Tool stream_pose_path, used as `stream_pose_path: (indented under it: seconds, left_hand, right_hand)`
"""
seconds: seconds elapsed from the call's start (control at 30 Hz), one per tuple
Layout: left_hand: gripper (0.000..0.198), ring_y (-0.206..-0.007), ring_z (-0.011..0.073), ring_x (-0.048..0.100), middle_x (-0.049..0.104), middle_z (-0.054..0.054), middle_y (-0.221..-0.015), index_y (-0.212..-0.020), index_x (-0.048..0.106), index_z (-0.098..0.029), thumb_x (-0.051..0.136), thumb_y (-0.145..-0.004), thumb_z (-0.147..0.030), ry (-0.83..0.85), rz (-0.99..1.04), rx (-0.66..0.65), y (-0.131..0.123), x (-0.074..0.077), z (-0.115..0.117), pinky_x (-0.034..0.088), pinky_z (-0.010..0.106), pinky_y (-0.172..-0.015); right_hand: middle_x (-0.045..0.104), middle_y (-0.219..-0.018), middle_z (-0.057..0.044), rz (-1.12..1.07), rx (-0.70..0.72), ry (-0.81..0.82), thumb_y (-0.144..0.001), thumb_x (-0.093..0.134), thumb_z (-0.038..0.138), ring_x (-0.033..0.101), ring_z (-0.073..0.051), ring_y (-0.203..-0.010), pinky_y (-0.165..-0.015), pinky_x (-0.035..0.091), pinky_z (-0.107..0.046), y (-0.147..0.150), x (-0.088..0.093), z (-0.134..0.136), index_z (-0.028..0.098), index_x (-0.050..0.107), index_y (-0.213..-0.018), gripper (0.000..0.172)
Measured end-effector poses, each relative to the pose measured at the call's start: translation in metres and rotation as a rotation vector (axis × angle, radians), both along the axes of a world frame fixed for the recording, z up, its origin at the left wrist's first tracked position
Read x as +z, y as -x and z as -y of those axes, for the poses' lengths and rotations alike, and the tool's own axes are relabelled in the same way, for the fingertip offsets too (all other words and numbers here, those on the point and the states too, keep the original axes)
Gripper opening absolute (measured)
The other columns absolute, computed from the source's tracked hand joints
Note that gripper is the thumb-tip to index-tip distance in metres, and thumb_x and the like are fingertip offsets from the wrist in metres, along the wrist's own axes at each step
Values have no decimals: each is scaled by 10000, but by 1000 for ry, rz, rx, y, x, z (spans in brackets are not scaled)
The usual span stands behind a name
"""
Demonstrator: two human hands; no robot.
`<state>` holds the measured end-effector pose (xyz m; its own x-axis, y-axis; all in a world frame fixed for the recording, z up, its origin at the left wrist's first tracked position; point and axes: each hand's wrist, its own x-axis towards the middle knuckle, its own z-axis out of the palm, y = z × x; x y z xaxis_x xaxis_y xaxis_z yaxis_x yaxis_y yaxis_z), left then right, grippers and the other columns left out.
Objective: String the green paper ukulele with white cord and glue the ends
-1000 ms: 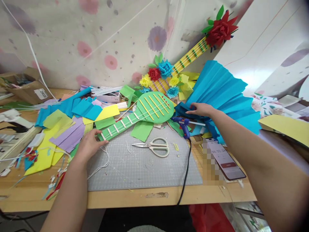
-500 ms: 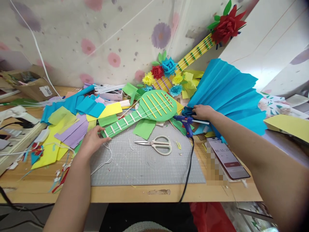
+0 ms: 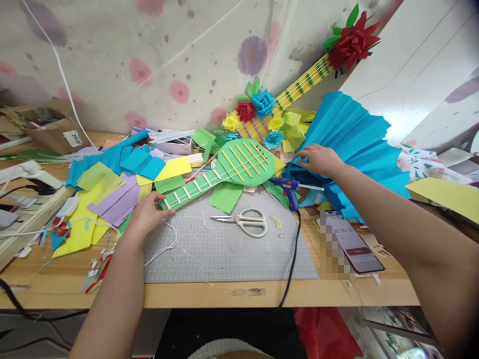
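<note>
Left hand on a green guitar, right hand at blue paper

Nearest, the tabletop's (image 3: 187, 294) front edge runs before a gray cutting mat (image 3: 232, 259). Scissors (image 3: 234, 219) lie on the mat, and a phone (image 3: 361, 249) is to its right. The left hand (image 3: 152, 213) pinches the neck end of the green guitar (image 3: 239, 172) between thumb and fingers; the guitar slants across the mat's far part, its rounded body away to the right. A blue glue gun (image 3: 291, 188) sits just beside that body. Beyond the gun, the right hand (image 3: 320, 159), fingers partly curled, is at the gathered end of the pleated blue paper (image 3: 352, 134); whether it grips, I cannot tell. Farthest, a flower-trimmed yellow guitar (image 3: 295, 94) leans near the wall (image 3: 112, 60).
</note>
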<state>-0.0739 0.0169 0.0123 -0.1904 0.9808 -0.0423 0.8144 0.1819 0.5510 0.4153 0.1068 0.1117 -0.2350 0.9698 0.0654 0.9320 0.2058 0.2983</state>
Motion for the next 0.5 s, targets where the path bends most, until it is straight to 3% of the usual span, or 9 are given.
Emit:
stream_pose_path:
  seconds: [0.13, 0.23, 0.33, 0.43, 0.5]
  left_hand:
    - [460, -840, 251, 639, 671, 62, -989, -945, 559, -222, 725, -572, -434, 0, -10, -1, 0, 0, 0, 449, 333, -664]
    - [463, -857, 260, 641, 668, 65, -1001, -958, 562, -219, 723, -582, -437, -23, -46, -3, -2, 0, 0, 453, 337, -671]
    - [458, -873, 267, 639, 670, 69, -956, -981, 568, -215, 718, -602, -424, -54, -85, 23, -7, 0, -1, 454, 341, -685]
    - [464, -873, 263, 637, 670, 71, -952, -1002, 570, -215, 717, -611, -417, -72, -88, 46, -11, 1, -1, 454, 340, -694]
    - [471, -868, 254, 637, 668, 71, -973, -1003, 570, -213, 721, -606, -416, -79, -81, 40, -12, 1, -1, 455, 333, -692]
  right_hand:
    - [639, -1082, -154, -258, -72, -160, -886, 461, 190, 539, -171, -900, -702, 335, -292, 24, 36, 25, 121, 650, -1119, 308]
    - [662, -972, -107, -507, -116, -282, -870, 490, 234, 550, -146, -796, -680, 370, -264, 51, 48, 55, 139, 657, -1084, 288]
    - [663, -876, -74, -590, 8, -249, -874, 478, 301, 561, -147, -719, -640, 392, -259, 80, 29, 85, 165, 654, -1019, 266]
    - [674, -860, -71, -377, 156, -26, -895, 437, 344, 593, -192, -779, -664, 384, -290, 96, -14, 102, 196, 660, -908, 268]
    - [672, -829, -88, -260, 50, 16, -908, 412, 412, 603, -221, -797, -639, 368, -298, 94, -41, 108, 193, 650, -798, 341]
